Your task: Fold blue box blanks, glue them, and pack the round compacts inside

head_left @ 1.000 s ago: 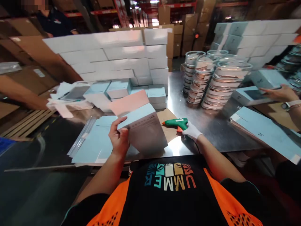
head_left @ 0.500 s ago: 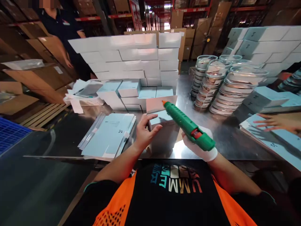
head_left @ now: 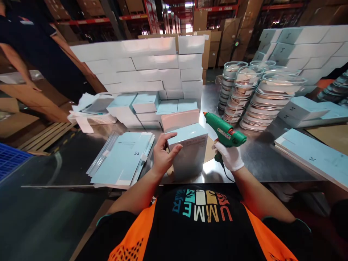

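Note:
A pale blue box (head_left: 189, 154) stands upright on the metal table in front of me, with an open flap (head_left: 181, 121) raised at its far side. My left hand (head_left: 164, 152) grips the box's upper left edge, fingers over the top and thumb on the near face. To the right of the box, my right hand (head_left: 229, 155), in a white glove, holds a green hot glue gun (head_left: 221, 129) by its handle. The gun's orange nozzle points up and left, apart from the box, and its cord hangs down to the table.
Flat blue cartons (head_left: 123, 156) lie at the left. White boxes (head_left: 146, 59) form a wall behind. Stacked round clear containers (head_left: 261, 105) stand right of centre, with more flat cartons (head_left: 315, 152) at far right. A co-worker (head_left: 40, 50) stands beyond the table at left.
The glue gun has moved from above the box to its right, uncovering the box top. My left hand has closed on the box's edge. Another person's hand at right has left view.

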Tool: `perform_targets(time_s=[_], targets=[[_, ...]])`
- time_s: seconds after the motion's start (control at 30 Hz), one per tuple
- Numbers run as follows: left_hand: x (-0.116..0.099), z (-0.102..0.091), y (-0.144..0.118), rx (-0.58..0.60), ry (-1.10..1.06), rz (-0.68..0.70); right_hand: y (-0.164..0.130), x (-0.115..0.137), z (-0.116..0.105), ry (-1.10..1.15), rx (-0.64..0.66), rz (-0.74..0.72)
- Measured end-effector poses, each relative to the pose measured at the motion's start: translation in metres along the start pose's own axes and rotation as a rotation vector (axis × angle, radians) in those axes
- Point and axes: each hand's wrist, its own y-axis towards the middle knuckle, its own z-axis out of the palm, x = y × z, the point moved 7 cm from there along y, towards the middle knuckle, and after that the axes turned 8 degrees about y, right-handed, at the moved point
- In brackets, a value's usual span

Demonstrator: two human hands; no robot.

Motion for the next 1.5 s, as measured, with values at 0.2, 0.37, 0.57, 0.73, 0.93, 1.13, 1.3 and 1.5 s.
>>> perform_targets(time_s=[0.2, 0.37, 0.57, 0.73, 0.93, 1.13, 1.3, 1.5], targets=[[0.018, -0.002, 0.004, 0.007, -0.149, -0.187, 0.006, -0.081, -0.007, 0.143, 0.037, 0.564], [0.031, 0.007, 0.0, 0.069, -0.194, -0.263, 0.024, -0.053, -0.03, 0.027, -0.106, 0.275], [0.024, 0.032, 0.001, 0.136, -0.231, -0.102, 0.027, 0.023, 0.046, 0.221, 0.374, -0.069], [0.026, 0.023, 0.004, 0.016, -0.3, 0.107, 0.021, 0.023, 0.051, 0.077, 0.495, -0.208], [0.005, 0.008, 0.03, 0.302, -0.03, 0.342, 0.0, 0.032, 0.059, -0.065, 0.537, -0.594], [-0.031, 0.02, 0.055, 0.656, 0.348, 0.417, 0.033, 0.052, 0.084, -0.349, 0.606, -0.702], [-0.007, -0.042, 0.072, 0.127, 0.289, 0.169, 0.185, 0.108, -0.036, -0.767, -0.074, -0.557], [0.08, -0.074, 0.027, -0.081, 0.029, -0.281, 0.263, 0.118, -0.179, -1.174, -0.455, -0.245]])
